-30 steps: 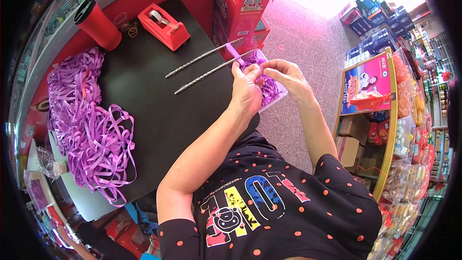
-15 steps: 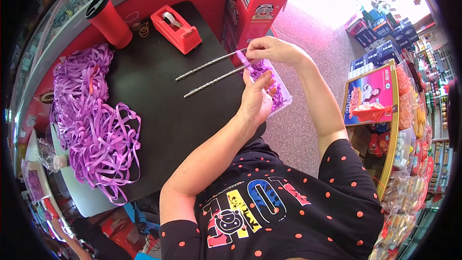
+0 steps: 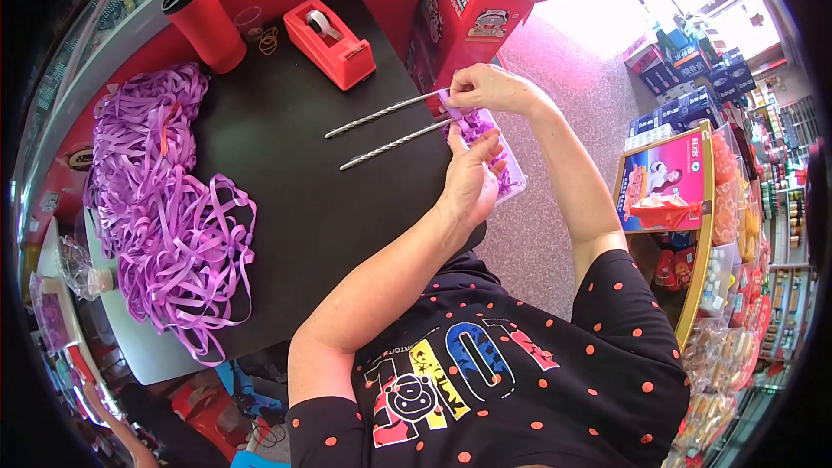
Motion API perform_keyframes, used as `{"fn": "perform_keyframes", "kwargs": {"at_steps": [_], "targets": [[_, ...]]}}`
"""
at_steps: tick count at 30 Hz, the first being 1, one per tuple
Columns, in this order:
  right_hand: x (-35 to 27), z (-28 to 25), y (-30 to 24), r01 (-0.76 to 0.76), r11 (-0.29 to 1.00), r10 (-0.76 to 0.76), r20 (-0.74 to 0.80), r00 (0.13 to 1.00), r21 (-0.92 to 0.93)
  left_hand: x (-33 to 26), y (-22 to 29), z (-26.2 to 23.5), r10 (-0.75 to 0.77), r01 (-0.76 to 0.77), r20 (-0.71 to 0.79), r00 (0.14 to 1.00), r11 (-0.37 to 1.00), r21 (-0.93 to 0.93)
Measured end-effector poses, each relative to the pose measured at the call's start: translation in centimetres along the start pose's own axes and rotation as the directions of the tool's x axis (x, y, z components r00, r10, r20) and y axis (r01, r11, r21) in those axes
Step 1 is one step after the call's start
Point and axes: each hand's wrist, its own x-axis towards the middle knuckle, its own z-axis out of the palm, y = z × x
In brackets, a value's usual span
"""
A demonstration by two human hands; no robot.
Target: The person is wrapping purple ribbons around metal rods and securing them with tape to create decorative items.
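Note:
Two twisted metal rods (image 3: 394, 146) lie side by side over the black tabletop, their right ends at its edge by my hands. A short band of purple ribbon (image 3: 448, 104) runs across those ends. My right hand (image 3: 496, 89) pinches the ribbon at the far rod with thumb and fingertips. Just nearer, my left hand (image 3: 471, 175) has its thumb raised against the ribbon by the near rod, other fingers loosely curled. Below my hands sits a pale tray (image 3: 515, 175) of small purple ribbon pieces (image 3: 479, 126), partly hidden by them. A big tangled heap of purple ribbon (image 3: 165, 199) covers the table's left side.
At the table's far side stand a red tumbler (image 3: 206, 22), rubber bands (image 3: 269, 40) and a red tape dispenser (image 3: 329, 43). A red carton (image 3: 481, 13) rises beyond the table's right corner. Shelved packaged goods (image 3: 728, 295) and stacked boxes (image 3: 685, 91) line the right side.
The whole view has shifted a little, with table items appearing slightly farther right. My hands stay at the rod ends with the ribbon, their grip looking much the same.

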Motion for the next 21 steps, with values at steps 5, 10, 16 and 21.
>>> {"fn": "perform_keyframes", "kwargs": {"at_steps": [5,10,16,21], "targets": [[-1.4,1.2,-1.3,-0.054,0.996,0.045,-0.121,0.992,-0.073,-0.1,0.1,0.2,0.005,-0.006,-0.034,0.999,1.000,-0.013],[-1.7,1.8,1.0,0.042,0.981,-0.016,-0.138,0.990,0.191,-0.1,0.0,-0.2,0.000,-0.001,-0.020,1.000,0.999,-0.052],[-0.8,5.7,7.0,-0.060,0.476,0.096,0.016,0.995,0.877,-0.1,-0.3,-0.1,-0.024,0.026,0.012,1.000,0.994,-0.102],[0.6,8.5,5.0,-0.051,0.222,-0.117,0.079,0.990,0.974,-0.6,0.5,-0.2,-0.034,0.031,-0.016,0.999,0.986,-0.166]]}}
